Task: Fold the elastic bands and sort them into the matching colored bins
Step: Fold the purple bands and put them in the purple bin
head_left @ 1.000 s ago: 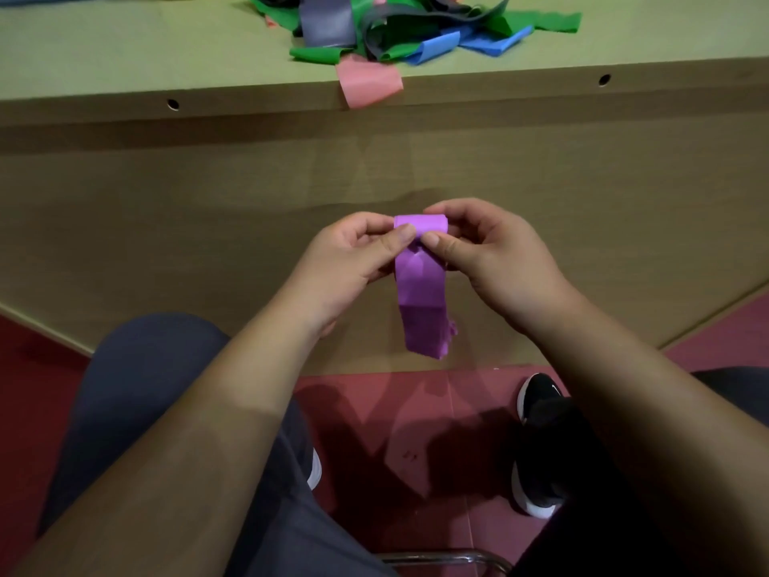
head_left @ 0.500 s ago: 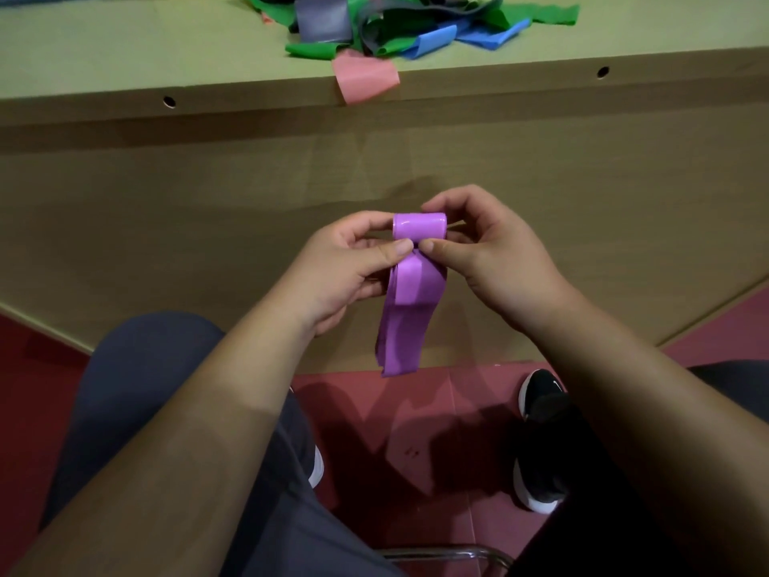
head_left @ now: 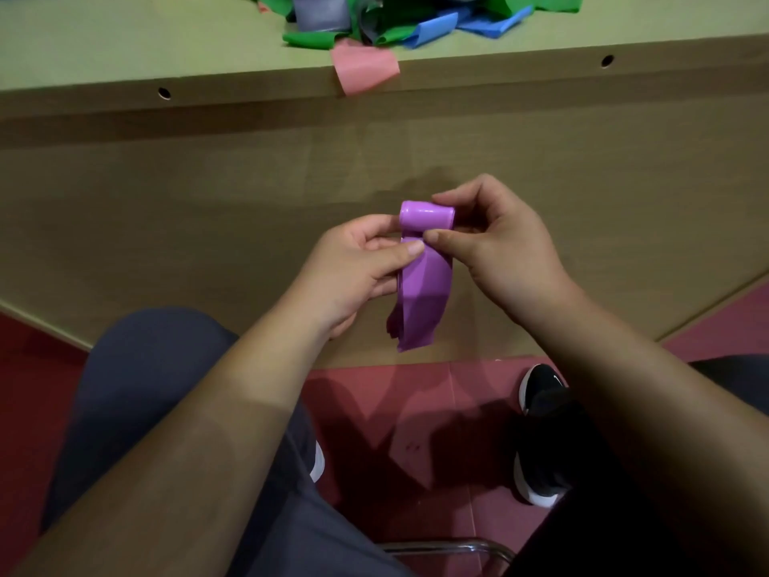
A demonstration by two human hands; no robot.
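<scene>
purple band (head_left: 424, 285) hangs shorter than before, left hand (head_left: 353, 272) and right hand (head_left: 507, 251) both pinching its rolled top.

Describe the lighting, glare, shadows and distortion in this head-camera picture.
Head view: dim, warm light; small glare spots on the rolled top of the purple band; soft overlapping shadows on the red floor; the wide-angle lens slightly bows the desk edge.

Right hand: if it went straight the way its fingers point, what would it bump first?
The right hand would meet the purple band it already pinches, then probably the left hand just beyond it.
</scene>
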